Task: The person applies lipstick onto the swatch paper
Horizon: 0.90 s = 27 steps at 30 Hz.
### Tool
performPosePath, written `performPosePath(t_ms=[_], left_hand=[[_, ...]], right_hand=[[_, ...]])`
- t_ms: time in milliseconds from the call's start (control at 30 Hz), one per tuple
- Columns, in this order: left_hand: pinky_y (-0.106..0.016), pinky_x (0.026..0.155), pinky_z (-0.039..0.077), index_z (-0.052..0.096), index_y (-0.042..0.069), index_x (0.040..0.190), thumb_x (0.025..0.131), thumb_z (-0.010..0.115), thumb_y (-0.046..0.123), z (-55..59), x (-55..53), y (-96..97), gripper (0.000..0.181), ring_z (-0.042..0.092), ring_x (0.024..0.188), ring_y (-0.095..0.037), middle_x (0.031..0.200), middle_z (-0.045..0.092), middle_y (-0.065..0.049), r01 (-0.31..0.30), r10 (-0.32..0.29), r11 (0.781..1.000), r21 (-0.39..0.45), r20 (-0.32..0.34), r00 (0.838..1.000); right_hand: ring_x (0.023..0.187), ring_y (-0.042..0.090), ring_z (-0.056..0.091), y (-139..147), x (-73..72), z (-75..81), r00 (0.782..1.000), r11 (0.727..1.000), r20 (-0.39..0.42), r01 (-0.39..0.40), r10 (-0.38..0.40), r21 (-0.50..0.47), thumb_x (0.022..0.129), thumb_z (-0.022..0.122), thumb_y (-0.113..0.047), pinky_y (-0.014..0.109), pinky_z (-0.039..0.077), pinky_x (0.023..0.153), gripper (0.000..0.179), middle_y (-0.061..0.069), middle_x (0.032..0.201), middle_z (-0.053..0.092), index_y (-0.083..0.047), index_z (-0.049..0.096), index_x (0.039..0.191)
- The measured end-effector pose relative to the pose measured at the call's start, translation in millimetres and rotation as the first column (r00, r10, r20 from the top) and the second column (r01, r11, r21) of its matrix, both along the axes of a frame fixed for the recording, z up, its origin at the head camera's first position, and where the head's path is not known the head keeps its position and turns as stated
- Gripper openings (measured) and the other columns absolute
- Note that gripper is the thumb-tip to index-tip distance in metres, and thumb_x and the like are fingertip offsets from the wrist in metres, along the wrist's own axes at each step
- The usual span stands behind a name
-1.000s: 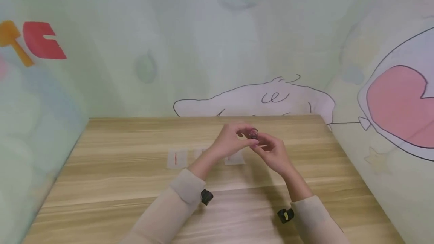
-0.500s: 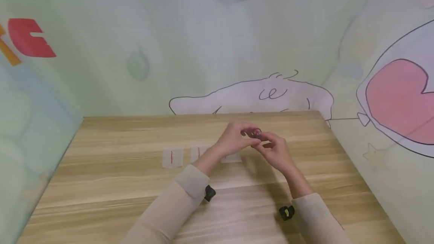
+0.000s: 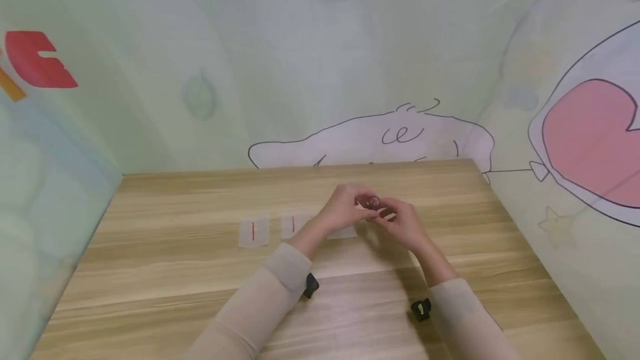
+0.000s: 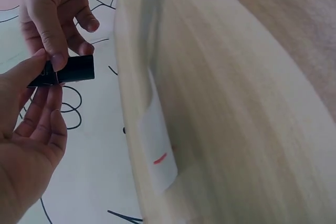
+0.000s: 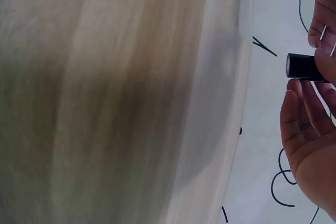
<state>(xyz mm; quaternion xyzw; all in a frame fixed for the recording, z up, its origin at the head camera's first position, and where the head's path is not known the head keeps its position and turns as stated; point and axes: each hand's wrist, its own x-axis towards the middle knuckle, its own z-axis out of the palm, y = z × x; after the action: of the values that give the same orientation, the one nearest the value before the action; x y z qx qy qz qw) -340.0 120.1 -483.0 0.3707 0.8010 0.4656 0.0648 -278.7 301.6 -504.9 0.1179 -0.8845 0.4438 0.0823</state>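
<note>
In the head view both hands meet over the far part of the table around a small lipstick (image 3: 373,202), whose round end shows pinkish red inside a dark rim. My left hand (image 3: 342,207) pinches it from the left with thumb and fingers. From the other side my right hand (image 3: 404,226) also holds it, fingers curled. In the left wrist view the lipstick (image 4: 76,68) is a black cylinder with a thin seam, the right thumb pressed on its middle. Its lower end sticks out free of the fingers in the right wrist view.
White paper squares lie in a row on the wooden table (image 3: 200,271): a left one (image 3: 253,231) and a middle one (image 3: 289,226), each with a red stroke, and a right one (image 3: 345,232) partly behind the left hand. A patterned wall (image 3: 280,71) rises behind.
The hands stay together on the lipstick, with only slight shifts of position. The head view has turned a little, so the wall drawings sit farther left and higher.
</note>
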Motion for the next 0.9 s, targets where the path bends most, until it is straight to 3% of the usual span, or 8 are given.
performPosePath(t_ms=[167,400,567,900], left_hand=[[-0.025,0.078,0.054,0.075,0.01,0.102,0.086,0.082,0.008,-12.6,-1.6,4.6,0.018,0.065,0.086,-0.009,0.095,0.073,0.002,0.006,-0.005,1.0,-0.014,0.05,0.999],[-0.022,0.079,0.053,0.075,0.009,0.101,0.085,0.082,0.008,-24.9,-1.2,9.8,0.017,0.065,0.085,-0.009,0.093,0.072,0.002,-0.009,0.016,0.996,-0.083,0.082,0.997],[-0.021,0.081,0.053,0.075,0.007,0.103,0.083,0.084,0.008,-26.9,0.5,10.5,0.022,0.068,0.085,-0.009,0.096,0.074,-0.001,-0.012,0.023,0.996,-0.092,0.122,0.992],[-0.019,0.081,0.054,0.075,0.004,0.107,0.083,0.084,0.009,-25.4,1.4,8.4,0.027,0.069,0.089,-0.012,0.102,0.075,-0.006,-0.026,0.041,0.991,-0.132,0.116,0.992]], right_hand=[[0.086,0.032,0.072,0,-1.0,-6.7,0.998,0.999,0.059,0.014,-0.016,0.038,0.088,0.075,-0.001,0.041,0.061,0.076,0.016,0.021,0.107,0.072,0.001,0.073,0.104],[0.089,0.032,0.072,-1,-1.0,-17.0,0.991,0.996,0.131,0.006,-0.018,0.084,0.09,0.074,-0.004,0.043,0.06,0.08,0.02,0.02,0.11,0.072,0.002,0.072,0.109],[0.09,0.035,0.074,-1,-2.8,-21.3,0.991,0.997,0.135,-0.005,-0.006,0.08,0.089,0.073,0.001,0.04,0.061,0.08,0.021,0.023,0.11,0.071,0.005,0.071,0.109],[0.091,0.037,0.073,-4,-4.8,-22.1,0.988,0.997,0.152,-0.005,-0.008,0.082,0.088,0.073,0.003,0.039,0.061,0.079,0.022,0.026,0.111,0.07,0.007,0.07,0.11]])
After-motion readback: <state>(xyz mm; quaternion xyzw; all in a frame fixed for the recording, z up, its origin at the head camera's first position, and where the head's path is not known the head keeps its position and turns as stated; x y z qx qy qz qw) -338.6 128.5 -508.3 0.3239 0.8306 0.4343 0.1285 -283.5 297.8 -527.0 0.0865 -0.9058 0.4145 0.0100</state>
